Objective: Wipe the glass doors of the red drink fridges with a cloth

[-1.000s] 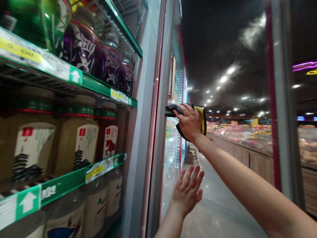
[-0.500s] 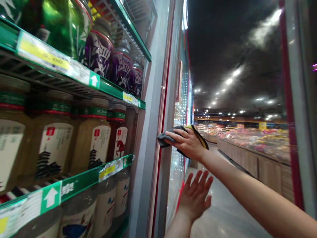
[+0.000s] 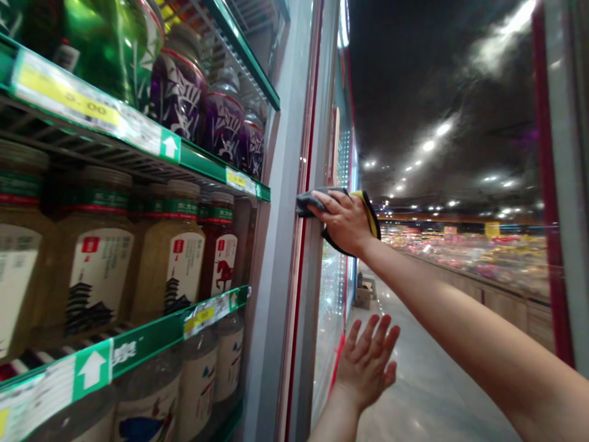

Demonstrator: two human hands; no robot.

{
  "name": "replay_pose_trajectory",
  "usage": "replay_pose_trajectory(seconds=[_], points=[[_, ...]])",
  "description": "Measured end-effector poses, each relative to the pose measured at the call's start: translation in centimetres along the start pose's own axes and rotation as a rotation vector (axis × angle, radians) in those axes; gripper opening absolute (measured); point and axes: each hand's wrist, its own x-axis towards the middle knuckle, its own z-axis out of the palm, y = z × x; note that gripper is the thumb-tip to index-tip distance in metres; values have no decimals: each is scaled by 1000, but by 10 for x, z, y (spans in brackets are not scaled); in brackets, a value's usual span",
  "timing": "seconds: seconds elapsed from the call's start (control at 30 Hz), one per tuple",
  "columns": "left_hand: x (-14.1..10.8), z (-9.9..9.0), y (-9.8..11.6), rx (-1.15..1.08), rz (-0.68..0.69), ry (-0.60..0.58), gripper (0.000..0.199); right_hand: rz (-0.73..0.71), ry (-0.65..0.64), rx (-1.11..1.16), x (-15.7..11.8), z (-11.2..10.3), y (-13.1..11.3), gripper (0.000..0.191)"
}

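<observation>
My right hand [image 3: 345,220] presses a grey and yellow cleaning cloth [image 3: 372,215] with a black edge against the upright door frame [image 3: 301,258] of a drinks fridge. The fingers lie over the cloth and point left, and its grey end reaches onto the frame's red and silver strip. Lower down, my left hand [image 3: 365,362] is raised with its fingers spread and nothing in it. It is close to the glass side [image 3: 327,344] beyond the frame; whether it touches the glass I cannot tell.
Left of the frame, fridge shelves with green price strips [image 3: 184,319] hold purple bottles [image 3: 178,92], a green bottle [image 3: 110,46] and tea bottles [image 3: 184,258]. An open glass door with a red edge [image 3: 550,184] stands at right. Behind are an aisle floor [image 3: 427,380] and wooden display counters [image 3: 506,307].
My right hand has slid the cloth upward along the door frame. The left hand has stayed nearly in place, still spread. The camera view has shifted slightly.
</observation>
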Motion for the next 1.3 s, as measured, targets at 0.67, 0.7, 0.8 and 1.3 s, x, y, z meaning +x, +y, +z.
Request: replay_pose_trajectory(seconds=[0.67, 0.7, 0.8, 1.3], points=[[3, 1, -2, -21, 5, 23, 64, 286, 80, -96, -49, -24, 51, 43], [3, 1, -2, -17, 5, 21, 64, 321, 105, -111, -60, -25, 47, 43], [3, 2, -1, -13, 6, 18, 64, 276, 127, -137, -87, -21, 21, 45], [9, 5, -5, 14, 10, 21, 62, 541, 121, -262, -94, -29, 61, 45]])
